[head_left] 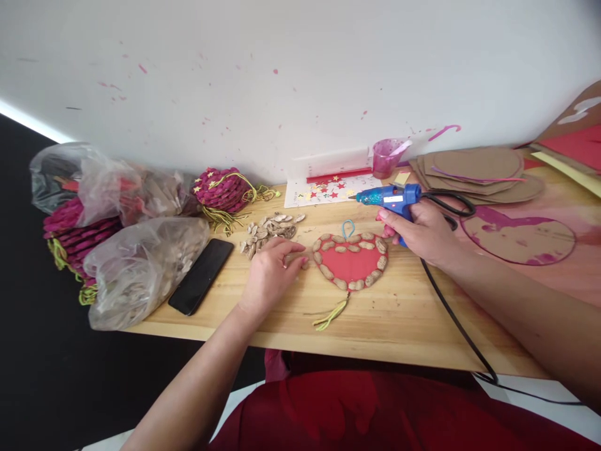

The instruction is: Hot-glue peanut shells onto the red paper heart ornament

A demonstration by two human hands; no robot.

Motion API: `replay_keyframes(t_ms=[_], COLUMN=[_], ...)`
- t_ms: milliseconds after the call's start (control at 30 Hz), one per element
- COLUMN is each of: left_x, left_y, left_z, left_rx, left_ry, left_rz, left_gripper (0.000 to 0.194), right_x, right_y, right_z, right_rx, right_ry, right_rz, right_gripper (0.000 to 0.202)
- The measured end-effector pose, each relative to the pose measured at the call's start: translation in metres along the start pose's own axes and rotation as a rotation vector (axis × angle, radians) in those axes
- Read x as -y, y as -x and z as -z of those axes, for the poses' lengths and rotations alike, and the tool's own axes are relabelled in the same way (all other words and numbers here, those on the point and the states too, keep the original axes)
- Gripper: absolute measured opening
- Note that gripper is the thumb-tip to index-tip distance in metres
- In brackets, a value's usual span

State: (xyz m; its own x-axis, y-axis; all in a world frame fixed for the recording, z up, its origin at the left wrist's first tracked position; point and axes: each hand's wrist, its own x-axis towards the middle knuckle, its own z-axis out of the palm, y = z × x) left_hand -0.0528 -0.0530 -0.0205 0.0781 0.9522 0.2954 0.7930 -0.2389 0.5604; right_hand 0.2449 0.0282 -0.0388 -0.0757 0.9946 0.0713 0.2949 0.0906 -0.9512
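Note:
My right hand [417, 232] is wrapped round a blue hot glue gun [392, 198], its nozzle pointing left above the table. Just below the nozzle lies a red heart-shaped piece [349, 263] edged with peanut shells, with a second row across its upper part. It has a blue loop [348, 228] at the top and a yellow-green yarn tassel [332, 314] at the bottom. My left hand [272, 272] rests beside a pile of peanut shells [272, 228], thumb and forefinger slightly apart. A small shell piece [305, 265] is close to its thumb tip; the other fingers are partly hidden.
A black phone [201, 277] and plastic bags of shells [145, 266] lie left. Behind are a purple decorated bundle [223, 190], star stickers [331, 190] and a pink cup [387, 158]. Cardboard shapes [474, 164] are stacked right. The gun's black cord [451, 310] crosses the table edge.

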Motion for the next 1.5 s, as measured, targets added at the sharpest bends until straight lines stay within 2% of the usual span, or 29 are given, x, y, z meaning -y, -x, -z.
replay_keyframes(t_ms=[167, 333, 433, 533, 667, 767, 933, 1133, 1333, 1500], left_x=[0.002, 0.007, 0.009, 0.007, 0.002, 0.001, 0.003, 0.0, -0.002, -0.001], left_y=[-0.008, -0.032, -0.05, -0.065, -0.077, -0.079, -0.079, -0.079, -0.08, -0.08], left_z=[0.015, 0.023, 0.015, 0.004, -0.003, -0.003, -0.004, -0.007, -0.007, -0.009], left_rx=[-0.033, -0.049, 0.022, 0.147, 0.243, 0.254, 0.271, 0.222, 0.283, 0.278], left_ry=[-0.101, -0.235, -0.306, -0.354, -0.432, -0.453, -0.457, -0.388, -0.39, -0.42], left_rz=[-0.055, -0.175, -0.2, -0.196, -0.145, -0.117, -0.161, -0.176, -0.153, -0.16], left_gripper=[0.013, 0.013, 0.013, 0.016, 0.016, 0.016, 0.014, 0.011, 0.013, 0.014], right_x=[0.002, 0.0, 0.0, 0.003, 0.007, 0.005, 0.001, -0.001, -0.003, 0.002], right_y=[0.0, 0.0, 0.0, 0.0, 0.0, 0.0, -0.001, -0.002, -0.002, -0.001], right_z=[0.0, 0.001, 0.0, 0.0, 0.0, 0.0, 0.0, 0.0, 0.001, 0.001], right_rx=[0.001, -0.001, 0.004, -0.005, -0.005, -0.003, -0.009, 0.009, 0.006, 0.01], right_ry=[-0.009, 0.007, 0.006, 0.006, 0.025, 0.029, 0.034, 0.015, 0.043, 0.06], right_rz=[-0.001, 0.0, -0.001, -0.012, -0.013, -0.009, -0.014, -0.019, 0.011, 0.013], right_gripper=[0.027, 0.026, 0.026, 0.027, 0.029, 0.03, 0.032, 0.033, 0.033, 0.03])
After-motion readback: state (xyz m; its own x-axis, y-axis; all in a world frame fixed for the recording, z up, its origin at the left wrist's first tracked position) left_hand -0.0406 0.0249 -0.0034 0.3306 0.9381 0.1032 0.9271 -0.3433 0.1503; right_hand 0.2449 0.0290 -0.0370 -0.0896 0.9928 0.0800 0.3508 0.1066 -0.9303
